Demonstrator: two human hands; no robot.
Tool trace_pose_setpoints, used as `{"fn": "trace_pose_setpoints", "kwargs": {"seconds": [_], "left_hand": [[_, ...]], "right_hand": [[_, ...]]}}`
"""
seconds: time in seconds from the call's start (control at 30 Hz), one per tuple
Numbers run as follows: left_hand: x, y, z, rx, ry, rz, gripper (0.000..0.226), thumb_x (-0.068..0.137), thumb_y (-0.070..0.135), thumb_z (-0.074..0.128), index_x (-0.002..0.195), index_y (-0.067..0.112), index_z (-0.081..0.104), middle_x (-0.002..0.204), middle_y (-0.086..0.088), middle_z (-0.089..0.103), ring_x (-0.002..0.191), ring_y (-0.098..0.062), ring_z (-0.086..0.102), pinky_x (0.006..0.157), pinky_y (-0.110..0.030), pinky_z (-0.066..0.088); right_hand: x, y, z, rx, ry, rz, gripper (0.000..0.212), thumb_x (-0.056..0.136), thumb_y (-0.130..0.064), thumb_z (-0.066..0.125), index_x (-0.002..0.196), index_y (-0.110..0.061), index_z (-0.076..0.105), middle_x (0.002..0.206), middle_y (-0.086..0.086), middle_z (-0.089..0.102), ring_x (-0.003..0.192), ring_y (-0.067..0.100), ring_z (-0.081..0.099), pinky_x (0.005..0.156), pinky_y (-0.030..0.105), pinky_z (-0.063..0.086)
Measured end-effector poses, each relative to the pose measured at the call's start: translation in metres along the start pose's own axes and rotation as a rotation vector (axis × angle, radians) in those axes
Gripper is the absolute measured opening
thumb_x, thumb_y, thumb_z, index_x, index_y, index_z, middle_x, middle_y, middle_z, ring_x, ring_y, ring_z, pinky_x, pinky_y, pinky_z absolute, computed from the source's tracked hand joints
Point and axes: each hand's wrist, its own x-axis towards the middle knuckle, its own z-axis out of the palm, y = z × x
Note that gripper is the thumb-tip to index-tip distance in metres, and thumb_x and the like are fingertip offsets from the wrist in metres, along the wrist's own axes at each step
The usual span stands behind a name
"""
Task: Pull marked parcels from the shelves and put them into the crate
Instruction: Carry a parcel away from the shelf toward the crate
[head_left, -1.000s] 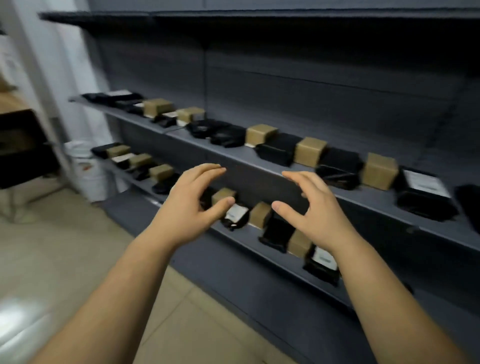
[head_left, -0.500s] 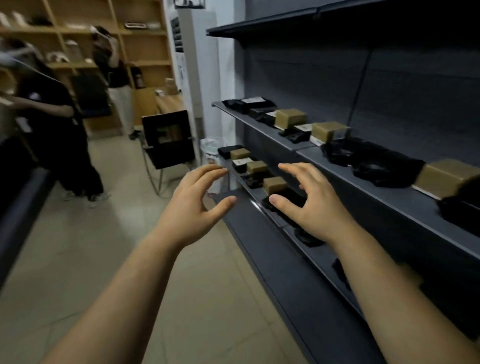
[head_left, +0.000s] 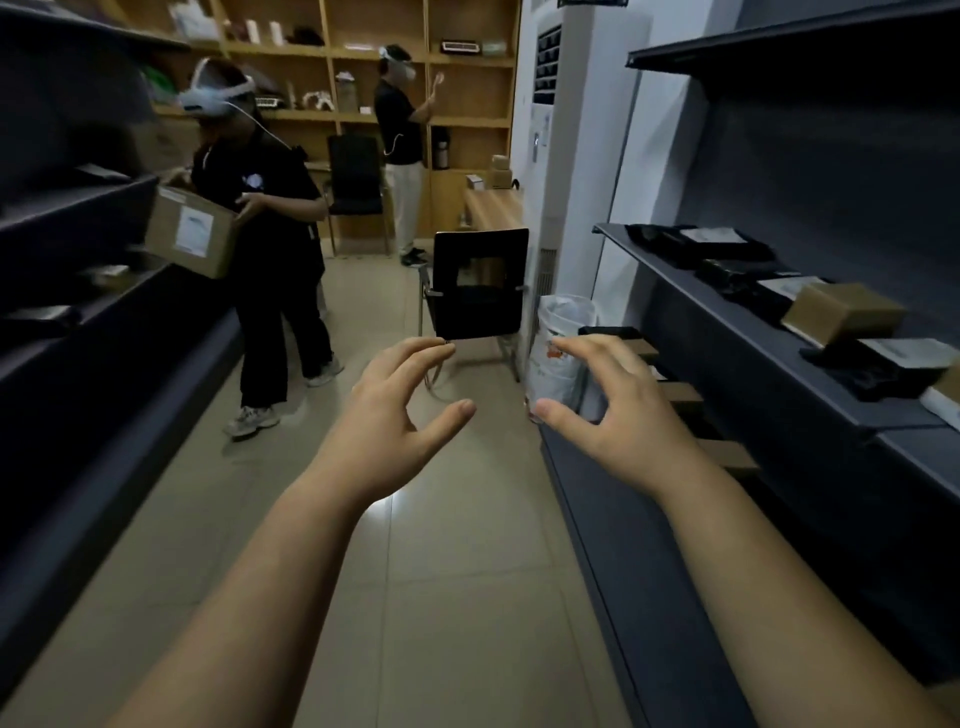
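Observation:
My left hand (head_left: 387, 421) and my right hand (head_left: 615, 410) are held out in front of me over the aisle floor, palms facing each other, fingers spread and loosely bent, both empty. The dark grey shelf unit (head_left: 737, 312) runs along the right. On it lie black parcels (head_left: 727, 273) with white labels and a brown cardboard parcel (head_left: 844, 317). More brown parcels (head_left: 680, 392) sit on the lower shelf, partly hidden behind my right hand. No crate is in view.
A black chair (head_left: 478, 288) and a white bucket (head_left: 563, 343) stand ahead in the aisle. Dark shelves (head_left: 78, 249) line the left. A person (head_left: 265, 249) carrying a cardboard box stands at left; another person (head_left: 402, 140) stands by wooden shelving at the back.
The view has swung left, from facing the right-hand shelves to looking down the aisle. Both hands stay raised and empty in the same pose.

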Motion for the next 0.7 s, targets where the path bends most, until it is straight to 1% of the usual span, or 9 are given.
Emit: {"fn": "trace_pose_setpoints", "kwargs": {"seconds": [0.1, 0.17, 0.23, 0.3, 0.37, 0.43, 0.57, 0.63, 0.7], "left_hand": [[0.049, -0.045, 0.001, -0.009, 0.007, 0.003, 0.056, 0.085, 0.052, 0.061, 0.136, 0.03, 0.051, 0.138, 0.018, 0.044, 0.13, 0.0, 0.036, 0.106, -0.02, 0.025], [0.088, -0.07, 0.002, -0.014, 0.002, 0.036, 0.057, 0.085, 0.051, 0.06, 0.136, 0.029, 0.051, 0.137, 0.018, 0.044, 0.13, 0.001, 0.035, 0.106, -0.02, 0.025], [0.125, -0.09, 0.009, -0.022, -0.002, 0.07, 0.056, 0.085, 0.049, 0.062, 0.135, 0.027, 0.052, 0.137, 0.013, 0.046, 0.13, -0.003, 0.037, 0.107, -0.022, 0.027], [0.155, -0.107, 0.02, -0.041, -0.015, 0.085, 0.056, 0.085, 0.048, 0.062, 0.134, 0.025, 0.053, 0.138, 0.01, 0.048, 0.131, -0.005, 0.039, 0.109, -0.023, 0.029], [0.181, -0.123, 0.034, -0.072, -0.043, 0.1, 0.056, 0.085, 0.049, 0.061, 0.134, 0.024, 0.054, 0.138, 0.01, 0.048, 0.132, -0.006, 0.039, 0.11, -0.025, 0.031], [0.209, -0.142, 0.049, -0.079, -0.058, 0.116, 0.057, 0.085, 0.052, 0.059, 0.134, 0.025, 0.053, 0.138, 0.011, 0.048, 0.132, -0.006, 0.04, 0.11, -0.025, 0.031], [0.269, -0.177, 0.084, -0.066, -0.062, 0.12, 0.059, 0.084, 0.053, 0.058, 0.135, 0.025, 0.053, 0.138, 0.012, 0.048, 0.131, -0.004, 0.039, 0.108, -0.02, 0.028], [0.3, -0.189, 0.101, -0.062, -0.083, 0.133, 0.062, 0.083, 0.058, 0.055, 0.136, 0.025, 0.052, 0.138, 0.012, 0.047, 0.131, -0.003, 0.038, 0.107, -0.018, 0.027], [0.337, -0.201, 0.114, -0.052, -0.105, 0.142, 0.065, 0.082, 0.062, 0.051, 0.135, 0.025, 0.052, 0.138, 0.012, 0.047, 0.131, -0.004, 0.039, 0.107, -0.018, 0.027]], "right_hand": [[0.058, 0.008, 0.025, -0.012, -0.006, -0.008, 0.063, 0.082, -0.055, 0.068, 0.138, -0.035, 0.048, 0.135, -0.014, 0.042, 0.13, 0.008, 0.041, 0.11, 0.032, 0.037], [0.093, 0.016, 0.034, -0.017, 0.019, 0.003, 0.069, 0.078, -0.065, 0.061, 0.139, -0.035, 0.048, 0.136, -0.013, 0.043, 0.13, 0.01, 0.041, 0.109, 0.032, 0.036], [0.124, 0.029, 0.042, -0.028, 0.051, 0.024, 0.072, 0.076, -0.071, 0.054, 0.139, -0.036, 0.048, 0.136, -0.013, 0.043, 0.13, 0.011, 0.042, 0.109, 0.038, 0.04], [0.148, 0.045, 0.047, -0.033, 0.064, 0.056, 0.072, 0.075, -0.071, 0.054, 0.138, -0.036, 0.048, 0.136, -0.014, 0.044, 0.128, 0.01, 0.043, 0.107, 0.041, 0.043], [0.171, 0.062, 0.052, -0.042, 0.077, 0.086, 0.072, 0.074, -0.071, 0.054, 0.137, -0.036, 0.049, 0.135, -0.015, 0.044, 0.127, 0.009, 0.044, 0.106, 0.04, 0.044], [0.198, 0.081, 0.057, -0.045, 0.095, 0.108, 0.071, 0.074, -0.071, 0.055, 0.136, -0.038, 0.049, 0.134, -0.016, 0.044, 0.129, 0.011, 0.043, 0.106, 0.042, 0.044], [0.254, 0.124, 0.074, -0.054, 0.102, 0.109, 0.073, 0.074, -0.073, 0.052, 0.138, -0.037, 0.048, 0.135, -0.015, 0.043, 0.13, 0.011, 0.042, 0.108, 0.042, 0.042], [0.281, 0.151, 0.081, -0.053, 0.101, 0.115, 0.074, 0.074, -0.074, 0.051, 0.139, -0.039, 0.046, 0.136, -0.016, 0.042, 0.131, 0.01, 0.041, 0.109, 0.042, 0.041], [0.314, 0.177, 0.084, -0.037, 0.109, 0.126, 0.073, 0.075, -0.073, 0.052, 0.14, -0.04, 0.045, 0.136, -0.016, 0.042, 0.131, 0.011, 0.041, 0.109, 0.044, 0.041]]}}
